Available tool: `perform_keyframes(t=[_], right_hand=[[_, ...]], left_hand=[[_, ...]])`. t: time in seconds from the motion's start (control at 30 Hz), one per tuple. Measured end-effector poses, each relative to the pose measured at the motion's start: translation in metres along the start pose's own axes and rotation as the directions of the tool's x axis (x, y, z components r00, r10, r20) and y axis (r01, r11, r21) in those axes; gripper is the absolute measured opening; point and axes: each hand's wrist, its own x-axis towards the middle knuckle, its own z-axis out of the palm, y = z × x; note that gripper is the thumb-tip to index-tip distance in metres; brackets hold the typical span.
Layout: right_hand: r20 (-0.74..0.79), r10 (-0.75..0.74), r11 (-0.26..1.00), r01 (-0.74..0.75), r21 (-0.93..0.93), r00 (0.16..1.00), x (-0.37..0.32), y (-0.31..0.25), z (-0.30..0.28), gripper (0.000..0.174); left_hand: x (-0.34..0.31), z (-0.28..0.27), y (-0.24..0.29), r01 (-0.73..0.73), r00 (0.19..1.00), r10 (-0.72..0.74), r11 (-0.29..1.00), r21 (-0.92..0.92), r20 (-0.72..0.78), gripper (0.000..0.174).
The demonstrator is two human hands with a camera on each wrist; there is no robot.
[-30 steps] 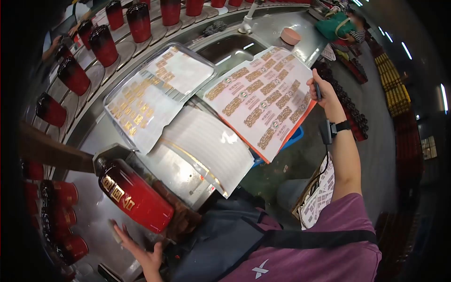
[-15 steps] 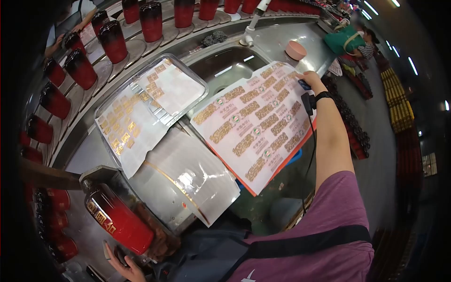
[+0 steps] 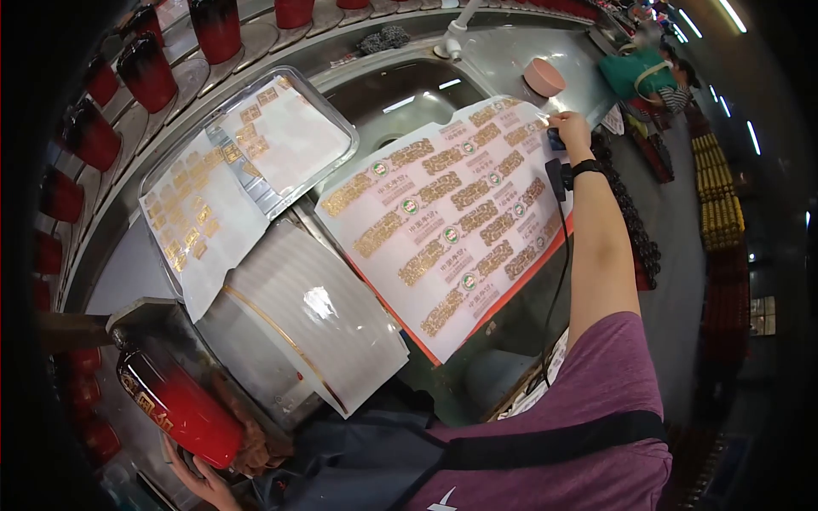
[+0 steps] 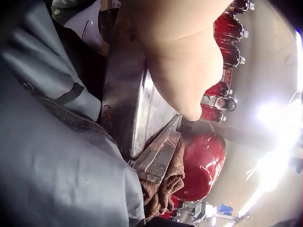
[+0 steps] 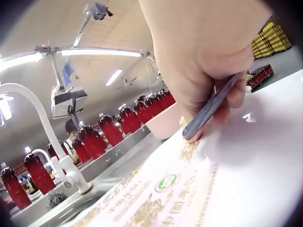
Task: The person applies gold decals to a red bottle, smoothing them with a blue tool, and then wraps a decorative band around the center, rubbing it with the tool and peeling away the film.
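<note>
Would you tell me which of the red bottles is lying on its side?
The red bottle with gold characters at the lower left, beside the left hand; the other bottles stand upright along the curved conveyor.

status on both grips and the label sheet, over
Right grip pinches slim grey tool at label sheet far corner. Left grip at red bottle base. Nothing blocking the sheet.

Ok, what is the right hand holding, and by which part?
The right hand pinches a thin grey tool by its upper end. The lower tip sticks out free, close to the far corner of the label sheet.
</note>
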Motion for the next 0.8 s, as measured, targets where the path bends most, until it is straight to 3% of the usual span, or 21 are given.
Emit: perform_keyframes(t=[0.07, 0.13, 0.2, 0.23, 0.27, 0.3, 0.33, 0.4, 0.47, 0.53, 0.57, 0.6, 0.63, 0.67, 0.7, 0.73, 0.77, 0.8], right_hand=[[-0.349, -0.044, 0.99, -0.006, -0.141, 0.936, -0.02, -0.017, -0.008, 0.025], [-0.388, -0.037, 0.993, -0.009, -0.118, 0.921, -0.03, -0.028, -0.025, 0.026], [-0.582, -0.138, 0.99, 0.116, -0.074, 0.802, -0.029, -0.035, -0.043, 0.026], [-0.586, -0.139, 0.99, 0.118, -0.073, 0.798, -0.036, -0.044, -0.059, 0.026], [-0.638, -0.221, 0.972, 0.217, -0.085, 0.738, -0.049, -0.061, -0.078, 0.025], [-0.691, -0.293, 0.944, 0.314, -0.1, 0.66, -0.064, -0.079, -0.096, 0.024], [-0.695, -0.295, 0.943, 0.319, -0.099, 0.656, -0.083, -0.097, -0.111, 0.024], [-0.534, -0.529, 0.819, 0.561, -0.12, 0.659, -0.135, -0.142, -0.127, 0.018], [-0.285, -0.689, 0.701, 0.713, -0.027, 0.667, -0.206, -0.188, -0.129, 0.014], [-0.09, -0.898, 0.434, 0.901, -0.01, 0.431, -0.28, -0.221, -0.113, 0.014], [-0.029, -0.962, 0.27, 0.96, 0.078, 0.272, -0.319, -0.238, -0.105, 0.015], [-0.024, -0.966, 0.254, 0.962, 0.097, 0.257, -0.331, -0.249, -0.098, 0.014], [0.072, -0.996, 0.065, 0.937, 0.343, 0.043, -0.398, -0.265, -0.099, 0.013], [0.163, -0.986, 0.059, 0.854, 0.517, -0.03, -0.432, -0.279, -0.104, 0.011], [0.122, -0.985, -0.008, 0.734, 0.679, -0.124, -0.453, -0.29, -0.102, 0.008], [0.086, -0.977, -0.059, 0.639, 0.767, -0.193, -0.472, -0.299, -0.099, 0.011], [0.042, -0.981, -0.077, 0.572, 0.816, -0.192, -0.489, -0.307, -0.101, 0.015], [0.005, -0.983, -0.091, 0.506, 0.858, -0.185, -0.501, -0.316, -0.103, 0.019]], left_hand=[[-0.009, 0.001, -0.02, 0.116, 0.993, -0.116, 0.992, -0.044, 0.017, 0.058], [-0.007, 0.003, -0.018, 0.097, 0.994, -0.099, 0.994, -0.051, -0.039, 0.05], [-0.004, 0.004, -0.021, 0.08, 0.991, -0.085, 0.995, -0.059, -0.1, 0.043], [-0.001, 0.003, -0.024, 0.1, 0.985, -0.123, 0.98, -0.173, -0.124, 0.043], [0.002, -0.002, -0.025, 0.121, 0.976, -0.165, 0.951, -0.283, -0.139, 0.043], [0.008, -0.007, -0.022, 0.117, 0.973, -0.158, 0.966, -0.231, -0.167, 0.041], [0.014, -0.013, -0.02, 0.115, 0.972, -0.158, 0.965, -0.234, -0.174, 0.041], [0.025, -0.03, -0.013, 0.091, 0.977, -0.121, 0.981, -0.173, -0.174, 0.041], [0.042, -0.045, 0.017, 0.053, 0.977, -0.08, 0.989, -0.139, -0.197, 0.042], [0.054, -0.058, 0.032, -0.161, 0.987, 0.162, 0.969, -0.186, -0.009, 0.047], [0.053, -0.066, 0.039, -0.151, 0.987, 0.16, 0.965, -0.213, 0.022, 0.053], [0.049, -0.076, 0.051, -0.13, 0.988, 0.145, 0.965, -0.226, 0.052, 0.06], [0.077, -0.055, 0.095, -0.328, 0.915, 0.398, 0.828, -0.455, 0.062, 0.075], [0.09, -0.054, 0.109, -0.432, 0.832, 0.543, 0.761, -0.485, 0.111, 0.089], [0.098, -0.057, 0.131, -0.462, 0.779, 0.607, 0.725, -0.511, 0.157, 0.098], [0.104, -0.063, 0.147, -0.374, 0.721, 0.623, 0.719, -0.585, 0.305, 0.106], [0.105, -0.059, 0.15, -0.398, 0.682, 0.679, 0.656, -0.641, 0.271, 0.108], [0.099, -0.055, 0.15, -0.283, 0.673, 0.678, 0.604, -0.745, 0.295, 0.104]])
